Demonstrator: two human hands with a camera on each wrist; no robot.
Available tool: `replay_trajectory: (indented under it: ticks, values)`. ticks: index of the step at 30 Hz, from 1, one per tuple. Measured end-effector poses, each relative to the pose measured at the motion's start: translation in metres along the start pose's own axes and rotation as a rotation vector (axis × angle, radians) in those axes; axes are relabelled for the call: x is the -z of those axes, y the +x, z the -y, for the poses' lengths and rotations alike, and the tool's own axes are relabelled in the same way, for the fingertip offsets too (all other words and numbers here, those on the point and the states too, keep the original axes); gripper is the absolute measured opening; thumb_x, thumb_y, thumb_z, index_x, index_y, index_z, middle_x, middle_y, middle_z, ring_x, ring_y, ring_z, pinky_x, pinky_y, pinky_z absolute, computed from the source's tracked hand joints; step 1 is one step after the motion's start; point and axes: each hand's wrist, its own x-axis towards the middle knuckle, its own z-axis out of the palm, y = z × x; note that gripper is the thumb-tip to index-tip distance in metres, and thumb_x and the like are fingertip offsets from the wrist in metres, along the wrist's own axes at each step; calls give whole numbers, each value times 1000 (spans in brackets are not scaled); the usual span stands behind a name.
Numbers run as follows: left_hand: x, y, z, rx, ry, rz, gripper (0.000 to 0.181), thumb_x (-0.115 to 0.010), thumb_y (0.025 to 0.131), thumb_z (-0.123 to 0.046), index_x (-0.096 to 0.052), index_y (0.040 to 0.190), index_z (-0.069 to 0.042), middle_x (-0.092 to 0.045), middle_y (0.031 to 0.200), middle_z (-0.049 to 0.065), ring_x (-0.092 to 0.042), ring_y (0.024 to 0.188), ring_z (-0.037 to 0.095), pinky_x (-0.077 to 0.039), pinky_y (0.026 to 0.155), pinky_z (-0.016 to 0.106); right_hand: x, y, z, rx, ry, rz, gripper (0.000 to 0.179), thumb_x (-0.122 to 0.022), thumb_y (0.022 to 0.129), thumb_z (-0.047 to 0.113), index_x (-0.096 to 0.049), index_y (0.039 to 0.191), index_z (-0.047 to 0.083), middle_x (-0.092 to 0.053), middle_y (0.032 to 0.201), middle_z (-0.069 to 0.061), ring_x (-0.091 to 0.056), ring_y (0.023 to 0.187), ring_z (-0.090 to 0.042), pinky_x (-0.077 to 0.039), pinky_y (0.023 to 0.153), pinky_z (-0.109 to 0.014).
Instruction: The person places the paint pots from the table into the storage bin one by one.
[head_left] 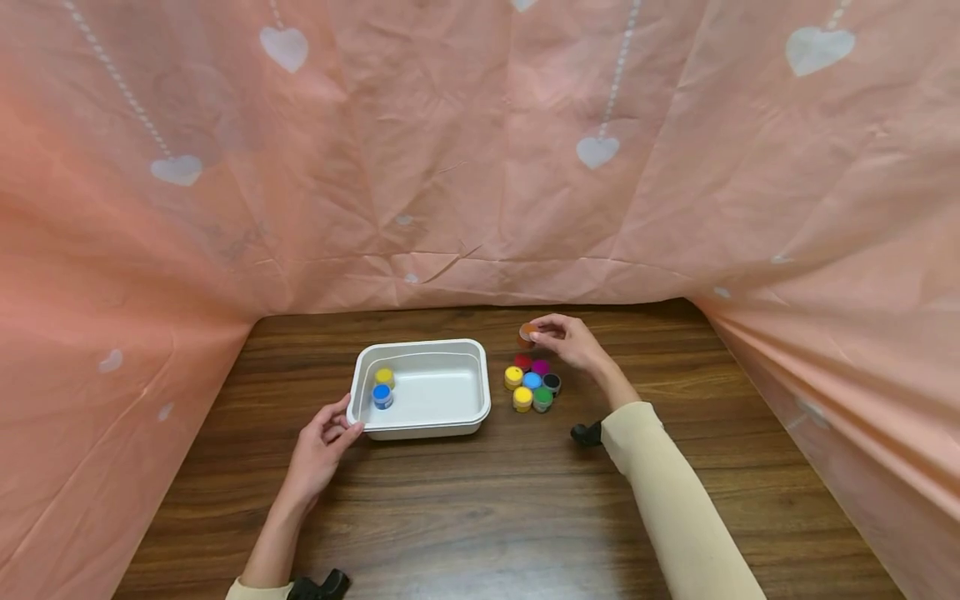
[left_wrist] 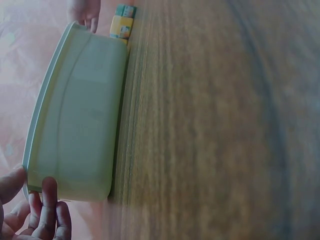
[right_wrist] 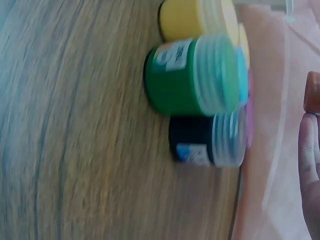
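My left hand (head_left: 321, 447) grips the near left corner of a white plastic tray (head_left: 423, 432), thumb at the rim and fingers against the wall in the left wrist view. Inside the tray, toward its left end, stand a yellow paint jar (head_left: 384, 378) and a blue paint jar (head_left: 382, 397). My right hand (head_left: 567, 340) pinches a brown paint jar (head_left: 527, 336) between thumb and fingers, beyond a cluster of jars. At the right wrist view's edge the brown jar (right_wrist: 313, 93) shows above the fingers.
Right of the tray several paint jars stand close together: two yellow ones (head_left: 513, 377), red (head_left: 522, 362), magenta (head_left: 540, 367), light blue (head_left: 532, 380), black (head_left: 552, 383) and green (head_left: 542, 399). A pink curtain (head_left: 480, 208) with white hearts encloses the wooden table (head_left: 480, 517) at the back and sides.
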Motion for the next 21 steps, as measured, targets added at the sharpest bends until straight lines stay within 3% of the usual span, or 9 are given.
replay_trajectory:
  ticks: [6,13,21]
  values:
    - [-1,-1,1,-3,3,-8,56,-70,99,-8,-49,151,-1,-53,108,11,-62,90,2,-50,76,14,-7,0,13,43,26,21,39,-65,104,27,-65,134,3,-69,128,-19,-67,115,-33,-53,99,-54]
    - [-1,0,0,2,-3,-6,55,-68,100,-8,-49,151,-1,-53,111,12,-62,91,3,-51,79,13,-16,1,26,58,55,47,36,-67,103,28,-67,132,7,-70,127,-14,-67,114,-31,-54,98,-49]
    - [-1,1,1,-9,-9,-4,55,-68,100,-6,-49,151,0,-53,110,11,-61,91,2,-51,78,13,-30,1,42,88,141,100,34,-66,104,25,-66,132,6,-69,128,-17,-65,117,-40,-52,102,-54]
